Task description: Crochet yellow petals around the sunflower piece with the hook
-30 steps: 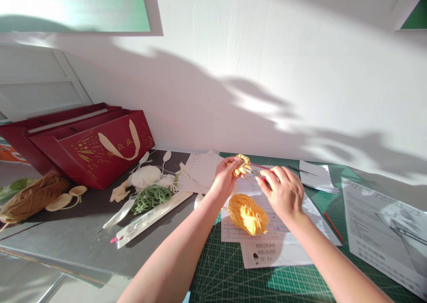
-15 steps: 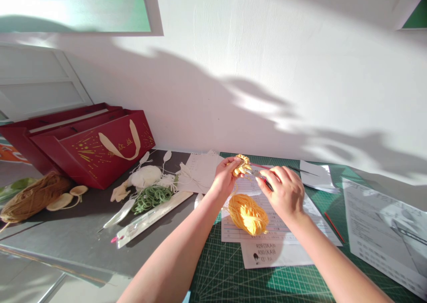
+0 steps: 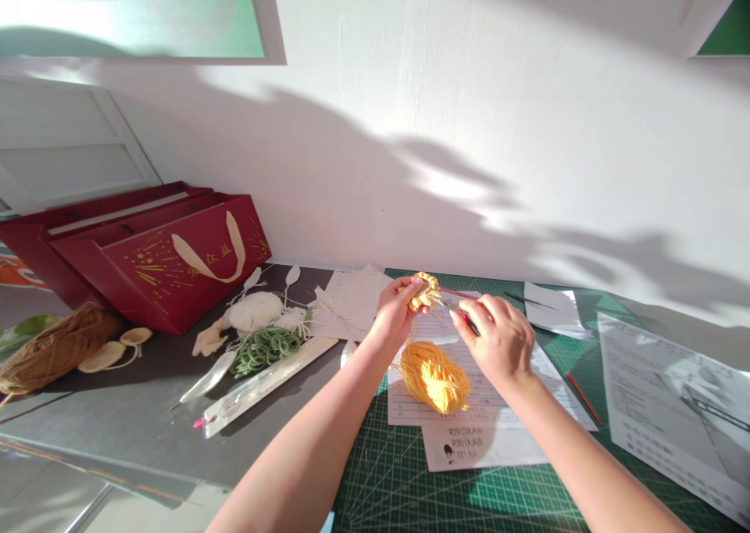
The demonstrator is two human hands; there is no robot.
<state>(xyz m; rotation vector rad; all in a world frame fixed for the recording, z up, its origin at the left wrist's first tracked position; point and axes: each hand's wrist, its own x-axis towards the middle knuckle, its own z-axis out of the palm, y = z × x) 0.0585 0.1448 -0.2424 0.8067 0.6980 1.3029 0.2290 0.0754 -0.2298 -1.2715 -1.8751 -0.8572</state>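
My left hand [image 3: 397,308] pinches a small yellow crocheted piece [image 3: 430,291] between thumb and fingers, above the papers. My right hand [image 3: 498,331] is closed around a crochet hook [image 3: 469,320] with a dark and red handle. Its grey metal tip meets the right side of the yellow piece; whether it sits inside a stitch is too small to tell. Below both hands, a skein of yellow yarn [image 3: 434,378] lies on printed sheets [image 3: 498,408]. A thin yellow strand hangs beneath the piece toward the skein.
A green cutting mat [image 3: 387,478] lies under the papers. To its right are a red stick [image 3: 583,398], black tweezers [image 3: 530,301] and a printed page [image 3: 650,408]. Leftward lie green yarn [image 3: 266,351], white yarn [image 3: 256,312], brown yarn [image 3: 64,345] and a red gift bag [image 3: 158,271].
My hands stay almost in place. The hook's tip has shifted slightly and looks closer to the yellow piece. The whole view has moved a little.
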